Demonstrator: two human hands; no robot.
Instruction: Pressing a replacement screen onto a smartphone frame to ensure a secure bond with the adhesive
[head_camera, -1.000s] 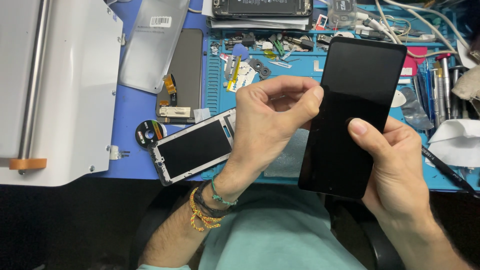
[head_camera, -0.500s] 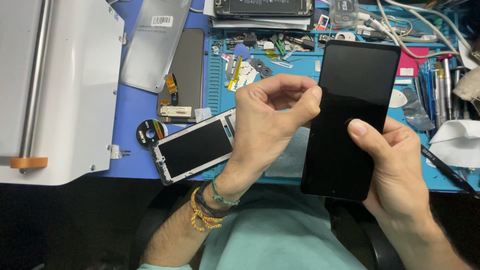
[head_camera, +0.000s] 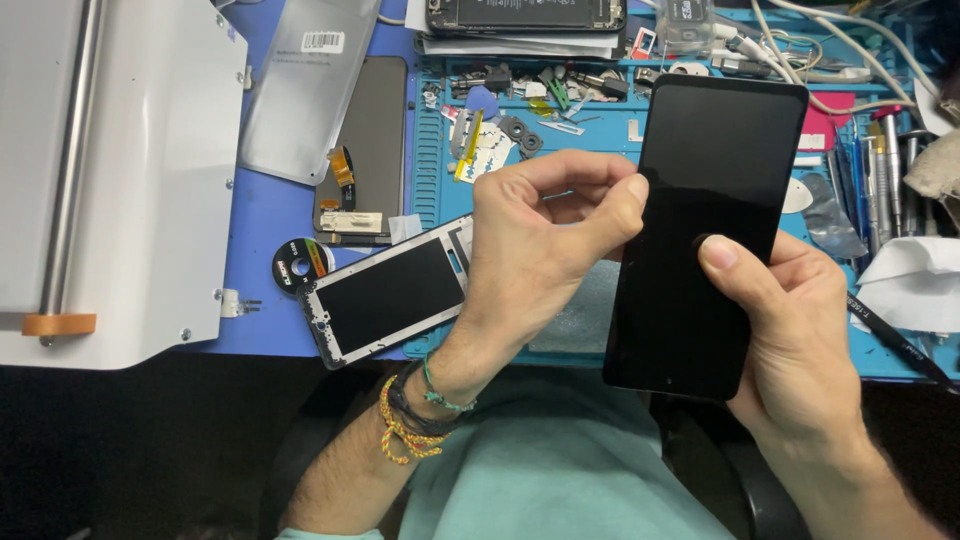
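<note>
A black phone screen panel (head_camera: 705, 200) is held upright over the blue work mat (head_camera: 262, 230). My right hand (head_camera: 795, 340) grips its lower right edge, thumb pressed on the glass. At the panel's left edge, my left hand (head_camera: 545, 245) pinches with thumb and forefinger; what is between the fingertips is too small to tell. Under my left wrist lies a phone frame (head_camera: 385, 290) with a dark inner face.
A white machine (head_camera: 110, 180) fills the left. A silver bag (head_camera: 305, 85) and a dark display with flex cable (head_camera: 365, 150) lie behind. A tape roll (head_camera: 300, 265), small parts tray (head_camera: 520, 110), tools (head_camera: 880, 170), white cloth (head_camera: 915, 285) and cables surround.
The black panel has tilted and shifted very slightly; both hands keep the same hold on it.
</note>
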